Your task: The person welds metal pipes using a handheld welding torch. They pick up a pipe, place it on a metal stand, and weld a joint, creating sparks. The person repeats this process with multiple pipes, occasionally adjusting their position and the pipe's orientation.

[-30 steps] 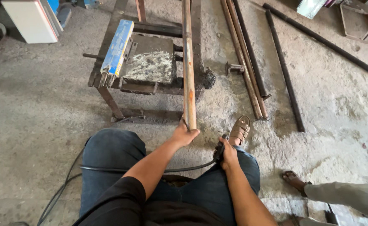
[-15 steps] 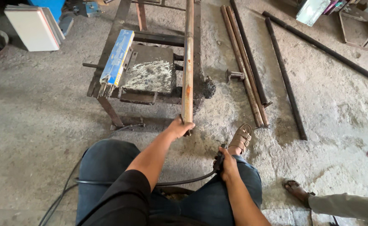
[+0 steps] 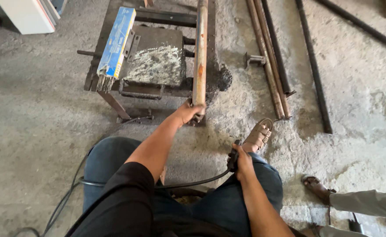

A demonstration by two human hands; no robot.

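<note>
Lying at far left on the stand's edge, a blue box of welding rods (image 3: 116, 44), open at its near end with grey rod tips poking out, packed tight, none spilled. Sitting beside it, a low metal stand (image 3: 109, 17) with a spattered plate (image 3: 155, 66) on top. Gripping the near end of a rusty steel pipe (image 3: 200, 48), the left hand (image 3: 187, 112), fingers wrapped closed around it, the pipe resting along the right side of the stand and running away up the frame. Judging the hold: keeping the pipe pressed flat against the stand and gripping near the end, wrist straight, probably best for steadying it. Closing around a black electrode holder (image 3: 233, 158) over the right knee, the right hand (image 3: 245, 163), its cable (image 3: 193, 182) trailing back across the lap; worth keeping that cable slack and off the pipe. Lying further right on the concrete, several long bars (image 3: 272, 66). Showing at the lower right corner, another person's sandalled foot (image 3: 316, 188).
</note>
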